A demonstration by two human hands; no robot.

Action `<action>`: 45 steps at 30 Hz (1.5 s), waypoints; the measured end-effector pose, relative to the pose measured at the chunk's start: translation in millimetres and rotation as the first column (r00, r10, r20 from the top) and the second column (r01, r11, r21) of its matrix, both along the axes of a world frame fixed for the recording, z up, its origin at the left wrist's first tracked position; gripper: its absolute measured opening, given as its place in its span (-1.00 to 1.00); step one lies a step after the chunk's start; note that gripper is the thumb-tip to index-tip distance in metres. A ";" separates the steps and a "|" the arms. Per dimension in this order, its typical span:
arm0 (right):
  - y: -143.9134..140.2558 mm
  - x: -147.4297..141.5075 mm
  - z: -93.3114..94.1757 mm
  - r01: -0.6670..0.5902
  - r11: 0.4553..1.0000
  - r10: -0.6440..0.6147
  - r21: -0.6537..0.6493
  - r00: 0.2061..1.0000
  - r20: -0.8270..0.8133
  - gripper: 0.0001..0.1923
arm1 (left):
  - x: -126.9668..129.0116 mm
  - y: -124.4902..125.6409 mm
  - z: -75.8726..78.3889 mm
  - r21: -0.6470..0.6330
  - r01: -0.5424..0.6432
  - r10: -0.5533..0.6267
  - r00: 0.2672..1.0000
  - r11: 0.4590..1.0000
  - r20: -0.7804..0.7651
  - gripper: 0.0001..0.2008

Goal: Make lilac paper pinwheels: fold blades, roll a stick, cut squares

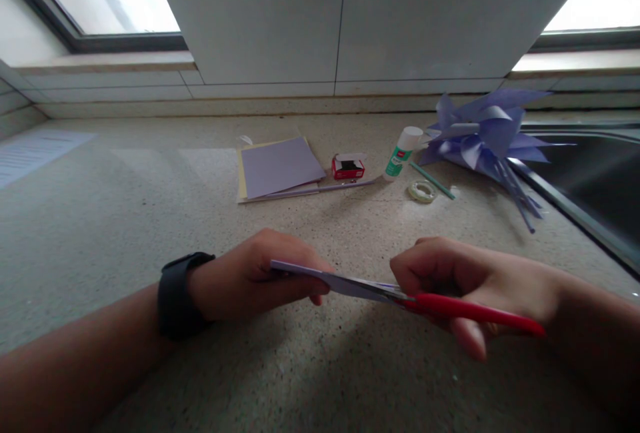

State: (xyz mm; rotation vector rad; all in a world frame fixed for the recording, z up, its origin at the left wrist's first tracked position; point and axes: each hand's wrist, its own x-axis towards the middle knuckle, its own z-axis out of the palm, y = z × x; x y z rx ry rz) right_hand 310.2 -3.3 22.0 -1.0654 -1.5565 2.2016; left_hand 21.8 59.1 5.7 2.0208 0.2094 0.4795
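Between thumb and fingers, my left hand (273, 273) pinches a folded piece of purple paper (345, 286), seen almost edge-on above the counter. My right hand (450, 276) grips red-handled scissors (475, 309), thumb and fingers around the handles. The scissor blades point left and lie along the purple paper, reaching close to my left fingers. Whether the blades are fully closed on the paper is hard to make out. A dark watch band (183, 293) is on my left wrist.
Behind my hands lie a stack of paper squares (283, 166), a small red box (349, 167), a glue stick (403, 153), a tape roll (422, 191) and a green stick (433, 181). Purple paper pinwheels (487, 133) rest beside the sink (590, 173). A printed sheet (40, 153) lies far left.
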 end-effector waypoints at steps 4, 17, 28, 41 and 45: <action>0.9 -0.2 1.6 -0.004 1.000 0.004 -0.002 1.000 0.009 -0.56 | 0.0 -0.3 -0.9 0.000 0.002 -0.002 1.000 1.000 0.012 -0.85; 2.5 -1.1 2.0 -0.012 1.000 0.012 -0.016 1.000 0.014 -0.56 | 0.3 1.0 -0.2 0.017 0.012 -0.011 1.000 1.000 -0.010 -0.86; 3.3 -3.3 6.3 -0.033 0.999 0.031 0.026 0.995 0.090 -0.55 | 0.8 0.0 2.6 0.010 0.003 -0.003 1.000 1.000 -0.013 -0.85; 6.2 12.3 13.4 -0.056 0.974 0.057 0.221 0.998 0.003 -0.49 | 2.3 -3.5 7.0 0.078 -0.098 0.096 0.995 0.992 0.023 -0.69; 7.8 16.3 8.5 -0.016 0.980 0.042 0.199 0.990 -0.132 -0.50 | 0.8 -3.8 5.7 0.070 -0.136 0.136 0.991 0.988 0.002 -0.59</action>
